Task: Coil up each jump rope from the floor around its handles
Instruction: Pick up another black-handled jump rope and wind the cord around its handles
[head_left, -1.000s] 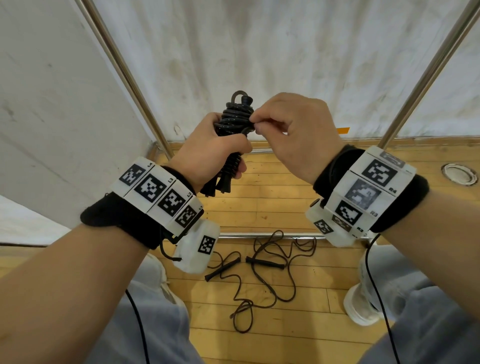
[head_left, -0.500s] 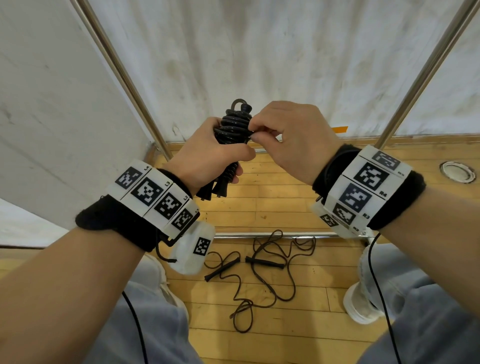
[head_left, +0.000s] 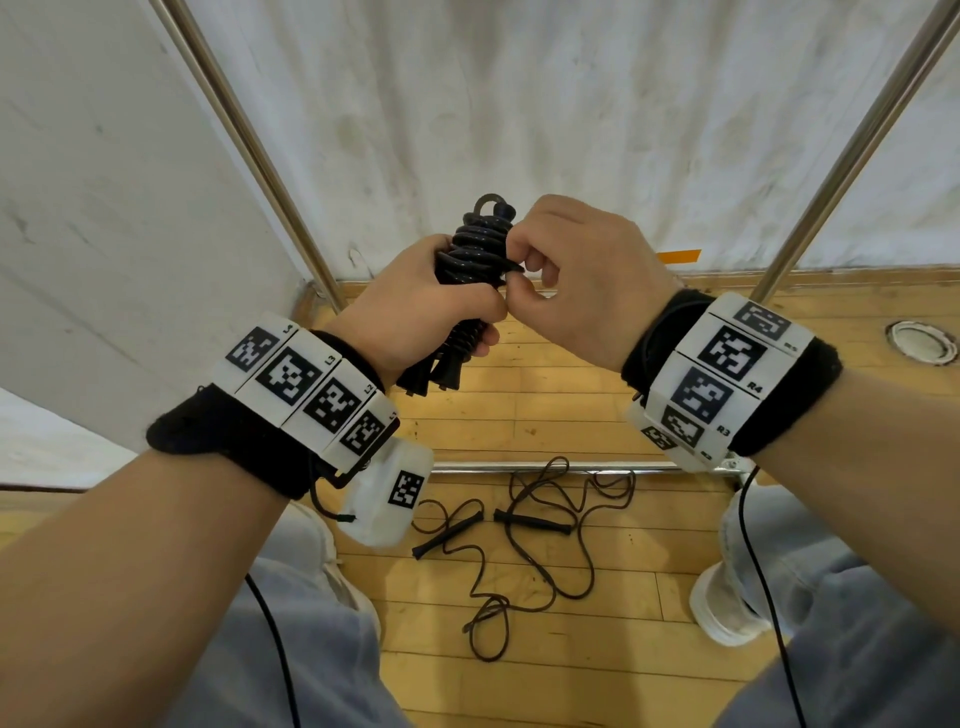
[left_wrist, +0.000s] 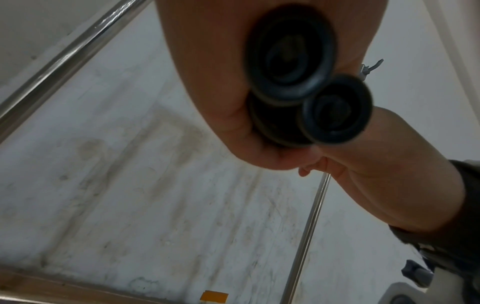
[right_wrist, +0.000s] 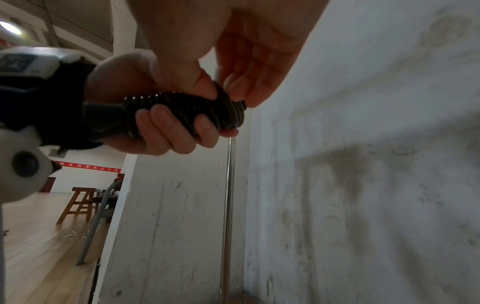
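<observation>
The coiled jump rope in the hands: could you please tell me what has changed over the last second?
The right hand has worked down from the top of the coiled jump rope to its lower turns, where its fingertips now pinch the cord beside the left thumb. Both hands have sunk slightly. The left hand still grips the bundle upright, and the second jump rope lies loose on the floor as before.

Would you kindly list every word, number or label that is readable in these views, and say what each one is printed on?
"L4", "L3", "L2": beside the square code tags on the left wrist band.
"R5", "R4", "R3": beside the code tags on the right wrist band.
Red banner on the far wall: white characters, too small and blurred to read.
The coiled jump rope and the loose jump rope on the floor show no lettering.
</observation>
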